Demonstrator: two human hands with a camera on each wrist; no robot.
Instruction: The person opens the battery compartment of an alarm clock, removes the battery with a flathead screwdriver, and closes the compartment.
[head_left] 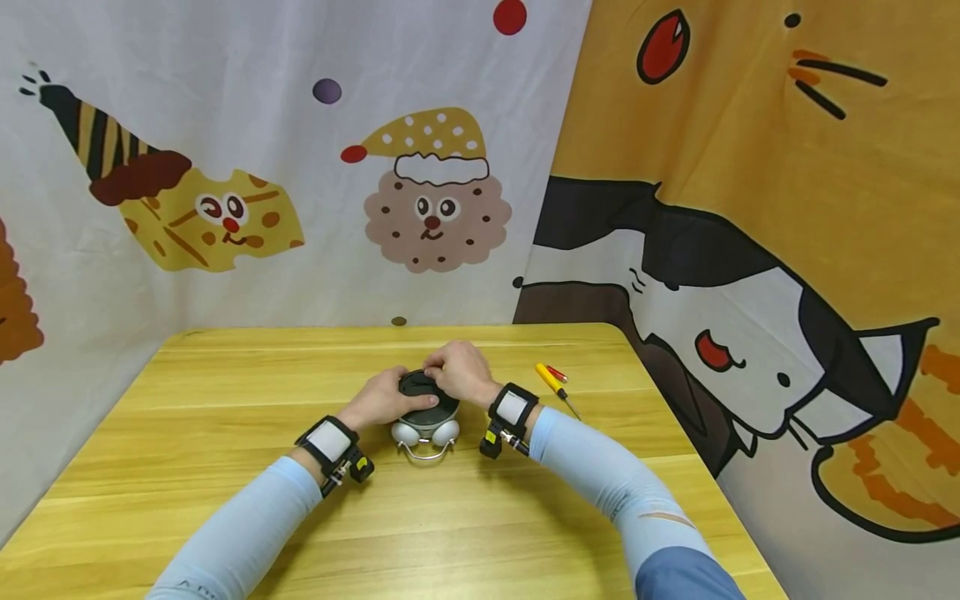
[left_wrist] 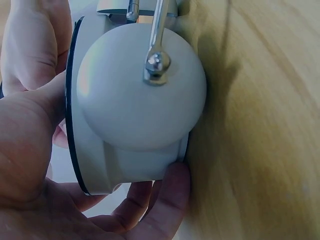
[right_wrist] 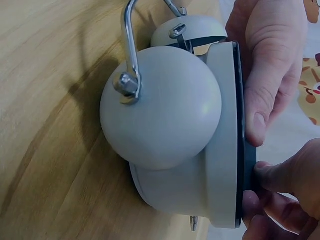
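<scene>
A pale twin-bell alarm clock [head_left: 426, 425] lies face down on the table, its black back [head_left: 446, 407] facing up. Its two rounded bells [head_left: 406, 433] and wire handle [head_left: 425, 457] point toward me. My left hand [head_left: 381, 398] grips the clock's left side, fingers curled around the rim and thumb lying across the back. At the far right part of the back, my right hand [head_left: 462, 372] has thumb and fingers bent in a pinch on the black part [right_wrist: 251, 155]. The right fingertips hide the exact spot they pinch. A small metal foot [right_wrist: 194, 223] sticks out of the casing.
Right of the hands lies a yellow-handled screwdriver [head_left: 551, 380], its shaft pointing toward me. A small red item [head_left: 557, 373] lies beside its handle. The wooden table [head_left: 420, 533] ends at a printed cloth backdrop [head_left: 262, 300] behind and to the right.
</scene>
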